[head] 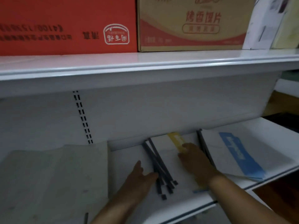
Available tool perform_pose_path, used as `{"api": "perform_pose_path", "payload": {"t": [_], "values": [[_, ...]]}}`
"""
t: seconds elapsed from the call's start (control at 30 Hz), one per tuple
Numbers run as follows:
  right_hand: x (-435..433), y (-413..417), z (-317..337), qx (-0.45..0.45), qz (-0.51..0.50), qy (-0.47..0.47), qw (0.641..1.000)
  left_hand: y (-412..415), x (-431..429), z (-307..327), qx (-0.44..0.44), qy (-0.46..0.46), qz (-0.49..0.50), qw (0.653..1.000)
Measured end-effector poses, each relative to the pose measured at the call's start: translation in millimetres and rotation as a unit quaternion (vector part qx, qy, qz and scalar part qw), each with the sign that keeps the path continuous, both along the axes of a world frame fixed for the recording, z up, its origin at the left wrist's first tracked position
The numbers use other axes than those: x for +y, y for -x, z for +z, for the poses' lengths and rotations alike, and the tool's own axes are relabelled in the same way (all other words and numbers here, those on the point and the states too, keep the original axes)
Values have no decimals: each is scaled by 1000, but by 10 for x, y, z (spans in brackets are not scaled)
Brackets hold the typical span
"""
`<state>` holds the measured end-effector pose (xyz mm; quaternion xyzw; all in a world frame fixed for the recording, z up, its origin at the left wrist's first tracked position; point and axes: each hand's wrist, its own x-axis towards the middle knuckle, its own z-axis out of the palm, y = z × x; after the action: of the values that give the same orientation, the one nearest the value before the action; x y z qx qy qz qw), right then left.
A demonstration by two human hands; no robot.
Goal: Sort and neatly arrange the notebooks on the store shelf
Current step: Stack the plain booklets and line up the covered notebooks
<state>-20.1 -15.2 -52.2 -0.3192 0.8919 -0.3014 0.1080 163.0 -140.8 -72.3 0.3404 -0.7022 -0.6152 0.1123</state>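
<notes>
On the lower white shelf lie white notebooks with dark spines. A stack in the middle carries a yellow stripe on its top cover, and its dark spines fan out unevenly at the left edge. My right hand lies flat on that top cover, fingers over the yellow stripe. My left hand rests against the fanned spines from the left, fingers spread. A second pile with a blue stripe lies to the right, its covers slightly askew.
Pale greyish notebooks or folders lie on the shelf at the left. The shelf above holds a red carton, a tan carton and paper packs. A slotted upright runs down the white back panel.
</notes>
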Motion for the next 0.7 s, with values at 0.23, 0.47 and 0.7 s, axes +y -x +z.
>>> {"api": "perform_pose_path", "payload": {"t": [0.23,0.47,0.7], "values": [[113,314,-53,-79,41,-32,995,842,364,107,-24,-61,36,997],[302,315,-91,-176,107,19,978,856,285,315,25,-204,165,965],[350,342,211,-297,108,256,913,543,459,428,168,-57,109,978]]}}
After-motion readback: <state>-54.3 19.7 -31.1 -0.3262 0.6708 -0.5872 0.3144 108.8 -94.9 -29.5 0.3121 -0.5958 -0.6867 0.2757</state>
